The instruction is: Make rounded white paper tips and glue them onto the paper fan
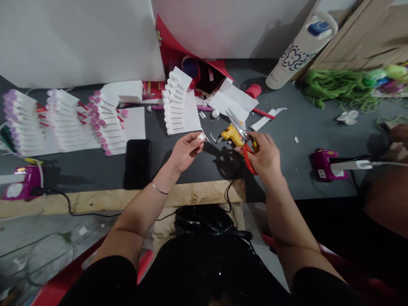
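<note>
My left hand (pixel 188 149) pinches a small white piece (pixel 202 137) between thumb and fingertips. Over the table, my right hand (pixel 263 154) holds red-handled scissors (pixel 249 159), their blades pointing up and left. A yellow glue gun (pixel 232 134) is right by the scissors and my right fingers, which partly cover it; whether they grip it too is unclear. Beyond my left hand lies a white card (pixel 191 111) with a fan of white rolled sticks (pixel 174 104). White paper sheets (pixel 234 100) and small scraps lie past the blades.
Purple- and pink-tipped rolls (pixel 108 123) lie in rows at left, near a black phone (pixel 137 164). A white bottle (pixel 295 55), green yarn (pixel 338 87) and a magenta power adapter (pixel 325 164) stand or lie at right. Another person's arm (pixel 387 191) shows at the right edge.
</note>
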A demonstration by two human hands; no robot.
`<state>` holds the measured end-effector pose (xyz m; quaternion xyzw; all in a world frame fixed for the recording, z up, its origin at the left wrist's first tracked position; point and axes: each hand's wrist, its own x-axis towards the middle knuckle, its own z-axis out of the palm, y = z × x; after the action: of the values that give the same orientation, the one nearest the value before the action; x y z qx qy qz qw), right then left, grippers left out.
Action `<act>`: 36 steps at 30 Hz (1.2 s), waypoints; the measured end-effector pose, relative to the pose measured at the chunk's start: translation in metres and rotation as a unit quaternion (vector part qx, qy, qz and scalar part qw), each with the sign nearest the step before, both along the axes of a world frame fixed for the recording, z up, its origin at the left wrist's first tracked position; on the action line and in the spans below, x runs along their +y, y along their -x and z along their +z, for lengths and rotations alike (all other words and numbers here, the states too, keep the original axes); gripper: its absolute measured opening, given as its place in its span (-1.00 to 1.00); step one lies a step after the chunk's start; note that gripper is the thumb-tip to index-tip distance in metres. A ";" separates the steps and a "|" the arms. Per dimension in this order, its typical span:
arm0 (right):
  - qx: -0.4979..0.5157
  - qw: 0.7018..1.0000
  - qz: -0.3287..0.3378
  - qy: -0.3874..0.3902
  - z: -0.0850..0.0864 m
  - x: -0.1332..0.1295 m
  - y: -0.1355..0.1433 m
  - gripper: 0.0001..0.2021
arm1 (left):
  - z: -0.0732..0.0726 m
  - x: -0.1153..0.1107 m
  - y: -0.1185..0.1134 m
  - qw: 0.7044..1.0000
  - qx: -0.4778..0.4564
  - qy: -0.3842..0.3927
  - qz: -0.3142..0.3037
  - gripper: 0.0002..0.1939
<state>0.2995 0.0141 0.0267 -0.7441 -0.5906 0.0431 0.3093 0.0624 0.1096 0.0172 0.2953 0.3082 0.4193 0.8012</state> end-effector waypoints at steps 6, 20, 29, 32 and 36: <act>-0.033 0.995 -0.081 0.055 -0.004 -0.014 -0.039 -0.55 | -0.002 0.003 0.002 1.000 -0.011 -0.009 -0.015 -0.74; -0.065 0.993 -0.013 0.098 -0.017 -0.027 -0.083 -0.56 | -0.004 0.003 0.003 0.998 -0.021 -0.016 -0.049 -0.63; -0.154 0.981 0.057 0.101 0.002 0.030 -0.006 -0.57 | -0.008 0.003 0.003 0.998 -0.030 -0.002 -0.056 -0.67; -0.193 0.967 0.054 0.156 0.000 0.048 0.014 -0.54 | -0.006 0.004 0.003 0.998 -0.032 0.000 -0.048 -0.59; -0.192 0.966 0.044 0.167 0.000 0.057 0.022 -0.60 | -0.004 0.005 0.004 0.999 -0.030 0.000 -0.028 -0.58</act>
<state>0.2779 0.0711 0.0266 -0.7525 -0.6558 0.0114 0.0595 0.0583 0.1142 0.0137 0.2913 0.2753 0.4057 0.8214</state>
